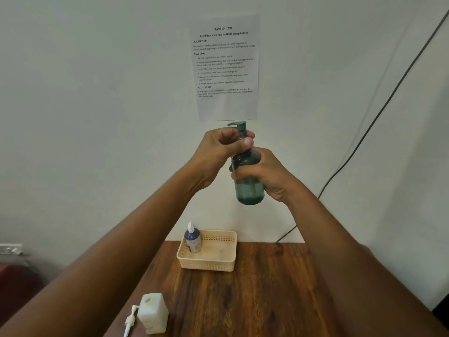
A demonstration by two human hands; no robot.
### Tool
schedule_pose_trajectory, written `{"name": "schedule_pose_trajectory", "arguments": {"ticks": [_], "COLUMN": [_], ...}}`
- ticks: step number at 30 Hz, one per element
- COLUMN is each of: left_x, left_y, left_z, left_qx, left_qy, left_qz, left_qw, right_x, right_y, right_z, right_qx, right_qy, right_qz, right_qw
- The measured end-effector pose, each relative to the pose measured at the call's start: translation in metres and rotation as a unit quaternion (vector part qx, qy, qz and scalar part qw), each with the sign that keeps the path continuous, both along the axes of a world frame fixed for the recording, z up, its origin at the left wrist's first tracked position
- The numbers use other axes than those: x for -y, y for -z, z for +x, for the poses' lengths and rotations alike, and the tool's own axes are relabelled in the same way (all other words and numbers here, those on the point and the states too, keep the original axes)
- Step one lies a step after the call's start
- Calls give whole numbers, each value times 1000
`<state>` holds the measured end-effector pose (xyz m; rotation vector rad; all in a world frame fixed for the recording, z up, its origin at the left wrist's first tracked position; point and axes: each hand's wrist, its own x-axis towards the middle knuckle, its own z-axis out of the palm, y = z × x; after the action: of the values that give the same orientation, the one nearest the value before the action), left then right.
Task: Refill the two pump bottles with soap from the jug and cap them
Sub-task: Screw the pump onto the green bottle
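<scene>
I hold a dark green pump bottle up in the air in front of the wall. My right hand grips its body. My left hand is curled round the neck, pinching the collar under the green pump head. A second pump bottle, dark blue with a white pump, stands upright in the left corner of the beige basket. The white soap jug stands near the table's front left edge, with a loose white pump lying beside it.
The wooden table runs back to the wall. A printed task sheet hangs on the wall behind the bottle. A dark cable runs down the wall at the right.
</scene>
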<state>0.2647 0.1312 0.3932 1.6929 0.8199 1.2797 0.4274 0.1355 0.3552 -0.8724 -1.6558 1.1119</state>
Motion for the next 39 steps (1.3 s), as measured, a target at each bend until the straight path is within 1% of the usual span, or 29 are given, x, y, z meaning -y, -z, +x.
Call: {"name": "schedule_pose_trajectory", "arguments": {"ticks": [2, 4, 6, 9, 11, 13, 15, 20, 22, 26, 30, 32, 35, 37, 39], "left_x": [-2, -1, 0, 1, 3, 4, 3, 4, 6, 7, 10, 8, 7, 7, 6], "left_y": [-1, -5, -8, -13, -14, -13, -14, -20, -21, -23, -23, -25, -30, -32, -30], "left_z": [0, -2, -5, -5, 0, 5, 7, 0, 2, 6, 13, 13, 7, 5, 4], "left_qx": [6, -5, -18, -41, -43, -28, -31, -56, -53, -63, -45, -49, -81, -96, -104], "left_qy": [-28, -7, 28, 48, 25, -28, -53, 52, 64, 46, -32, -6, 52, 68, 67], "left_qz": [26, 31, 19, 9, 14, 37, 55, 27, 21, 18, 50, 52, 39, 36, 30], "left_qw": [999, 999, 999, 998, 999, 999, 997, 997, 996, 997, 997, 997, 995, 992, 992], "right_x": [0, 1, 2, 2, 3, 4, 6, 5, 4, 2, 2, 3, 4, 3, 2], "right_y": [-1, -3, -4, -6, -7, -9, -10, -9, -8, -7, -10, -11, -12, -12, -9], "right_z": [0, 2, 4, 6, 4, 1, 0, 10, 10, 8, 6, 7, 11, 13, 12], "right_qx": [3, 0, 0, -6, -3, 6, 6, -19, -29, -33, -26, -33, -46, -45, -46], "right_qy": [8, -4, -18, -5, 15, 32, 30, -33, -29, -2, 8, -10, -68, -90, -89], "right_qz": [5, 3, -2, -4, 0, 10, 18, -8, -12, -6, 4, 0, -20, -24, -23], "right_qw": [1000, 1000, 1000, 1000, 1000, 999, 999, 999, 999, 999, 1000, 999, 996, 995, 995]}}
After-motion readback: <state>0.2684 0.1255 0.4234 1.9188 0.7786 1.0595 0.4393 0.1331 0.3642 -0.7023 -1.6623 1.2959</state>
